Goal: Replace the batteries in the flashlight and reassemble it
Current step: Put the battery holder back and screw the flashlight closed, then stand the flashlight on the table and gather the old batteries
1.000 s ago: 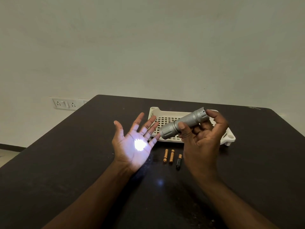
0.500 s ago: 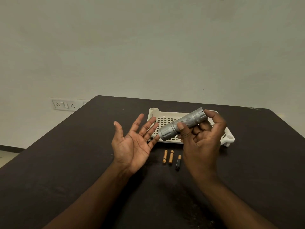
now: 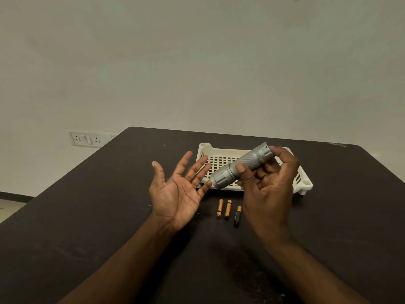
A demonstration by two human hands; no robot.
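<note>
Flashlight (image 3: 241,166): silver, assembled, held aloft over the tray's near edge; head end points to 8 o'clock at the left palm, tail cap up at 2 o'clock
Right hand (image 3: 270,189): fingers closed round the barrel, thumb (image 3: 242,172) across the knurled middle, forefinger curled over the tail cap, likely placed to press a switch there
Left hand (image 3: 177,189): fingers spread and slack, holding nothing, palm up just off the lens, seemingly as a screen to catch a beam; no light shows on it
Batteries (image 3: 228,208): three loose on the table (image 3: 87,216) at 6 o'clock of the tray, side by side, two gold, one black and gold; probably the spent set, laid apart
Tray (image 3: 305,184): white, slotted, behind both hands, nothing seen in it
Stage, judged: reassembly looks done, function check in hand
</note>
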